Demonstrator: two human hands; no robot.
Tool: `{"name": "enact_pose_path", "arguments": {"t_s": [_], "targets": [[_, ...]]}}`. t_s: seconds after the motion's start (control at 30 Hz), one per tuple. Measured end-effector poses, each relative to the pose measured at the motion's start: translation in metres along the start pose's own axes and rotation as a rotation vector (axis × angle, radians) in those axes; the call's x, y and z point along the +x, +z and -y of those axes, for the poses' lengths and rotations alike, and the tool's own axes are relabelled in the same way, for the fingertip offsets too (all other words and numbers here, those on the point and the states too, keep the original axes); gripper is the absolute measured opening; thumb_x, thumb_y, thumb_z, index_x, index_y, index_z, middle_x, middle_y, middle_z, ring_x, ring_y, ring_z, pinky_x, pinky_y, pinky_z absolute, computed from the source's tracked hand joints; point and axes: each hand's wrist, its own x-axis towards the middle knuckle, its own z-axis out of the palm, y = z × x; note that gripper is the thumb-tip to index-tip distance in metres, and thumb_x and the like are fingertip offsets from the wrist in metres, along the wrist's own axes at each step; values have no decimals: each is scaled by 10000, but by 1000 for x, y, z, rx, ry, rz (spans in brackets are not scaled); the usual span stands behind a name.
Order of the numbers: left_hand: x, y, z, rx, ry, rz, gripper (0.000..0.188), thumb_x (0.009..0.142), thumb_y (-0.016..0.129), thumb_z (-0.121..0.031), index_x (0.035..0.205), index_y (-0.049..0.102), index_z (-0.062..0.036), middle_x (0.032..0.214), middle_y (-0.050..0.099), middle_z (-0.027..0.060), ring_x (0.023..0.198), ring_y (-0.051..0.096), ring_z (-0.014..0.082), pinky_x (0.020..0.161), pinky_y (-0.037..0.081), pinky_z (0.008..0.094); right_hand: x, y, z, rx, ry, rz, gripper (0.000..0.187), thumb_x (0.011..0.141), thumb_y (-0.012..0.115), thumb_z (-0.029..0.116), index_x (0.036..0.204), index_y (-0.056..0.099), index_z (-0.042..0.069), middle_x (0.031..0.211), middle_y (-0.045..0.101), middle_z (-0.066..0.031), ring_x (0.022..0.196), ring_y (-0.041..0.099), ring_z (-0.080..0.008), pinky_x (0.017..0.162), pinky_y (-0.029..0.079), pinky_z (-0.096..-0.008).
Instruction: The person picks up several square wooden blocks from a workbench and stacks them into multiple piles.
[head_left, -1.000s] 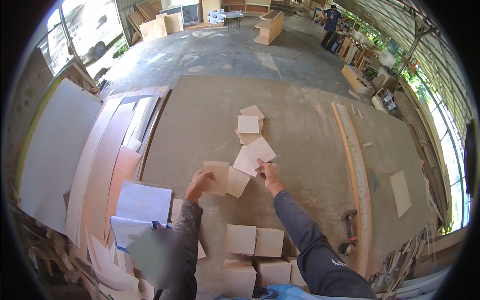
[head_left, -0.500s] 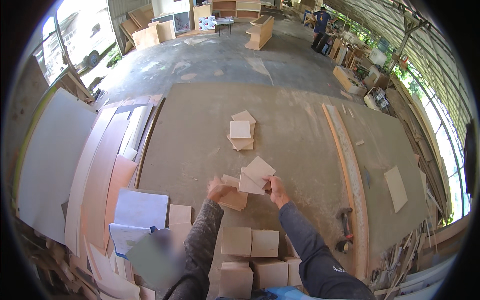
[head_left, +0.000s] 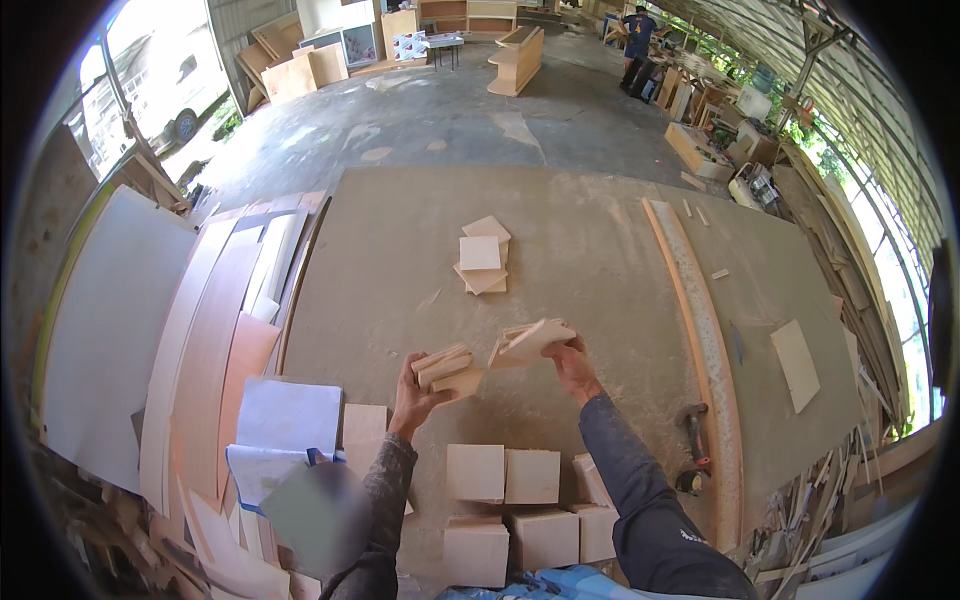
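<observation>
My left hand (head_left: 412,405) grips a small bundle of square wooden pieces (head_left: 446,370), tilted so their edges show. Slightly farther right, my right hand (head_left: 572,366) is closed round another bundle of wooden squares (head_left: 528,342), also tilted and fanned out a little. The two bundles are close together but apart, raised over the table (head_left: 400,260). Beyond them lies a loose stack of wooden squares (head_left: 481,255) turned at differing angles. Nearer me, several neat stacks of wooden squares (head_left: 475,472) stand in two rows between my forearms.
An open notebook (head_left: 287,415) lies left of my left forearm, beside long boards (head_left: 205,370). On the right, a long wooden strip (head_left: 690,350) crosses the table, with a hammer (head_left: 692,435) next to it. A person (head_left: 638,45) stands far off at the back right.
My left hand has lifted its bundle of wooden squares off the table and tilted it. My right hand has moved slightly right and tipped its squares up on edge.
</observation>
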Motion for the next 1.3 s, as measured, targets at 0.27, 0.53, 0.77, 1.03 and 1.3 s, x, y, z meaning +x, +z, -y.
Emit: {"name": "enact_pose_path", "arguments": {"t_s": [0.27, 0.53, 0.77, 1.03, 1.3], "targets": [[-28, -10, 24, -115, 8, -53, 812, 614, 855, 34, 1278, 408, -102, 1182, 553, 69, 1122, 587, 196, 966, 547, 357, 4, -12, -57, -117, 126, -372, 392, 676, 590, -63, 1063, 590, 6, 1034, 619, -50, 893, 553, -171, 821, 441, -280], [-33, 15, 23, -54, -34, -127, 812, 648, 675, 103, 1348, 327, -112, 1190, 544, 94, 1139, 578, 202, 950, 510, 315, 6, 31, -97, -52, 213, -60, 425, 698, 623, -37, 1121, 640, -12, 1048, 646, -68, 975, 577, -171, 861, 438, -276], [-30, 12, 48, 35, 33, -105, 783, 687, 691, 77, 1349, 320, -116, 1185, 543, 89, 1139, 574, 195, 950, 509, 326, 1, 8, -92, -47, 197, 14, 335, 719, 606, -82, 1035, 669, 10, 1058, 676, -64, 989, 607, -177, 877, 459, -291], [-38, 11, 37, 182, 94, 45, 1022, 599, 882, 31, 1388, 253, -130, 1295, 487, 88, 1263, 507, 221, 1066, 459, 366, -14, 5, -77, 51, 179, 292, 394, 772, 598, -95, 1143, 596, 41, 1322, 582, -87, 1167, 572, -189, 1030, 441, -317], [-44, 12, 36, 148, 85, 124, 1181, 560, 971, -153, 1437, 179, -118, 1363, 452, 144, 1309, 468, 281, 1107, 415, 429, -29, 73, -94, -380, 191, 404, 774, 730, 517, -143, 1453, 300, 32, 1551, 316, -203, 1475, 301, -288, 1191, 277, -364]]}}
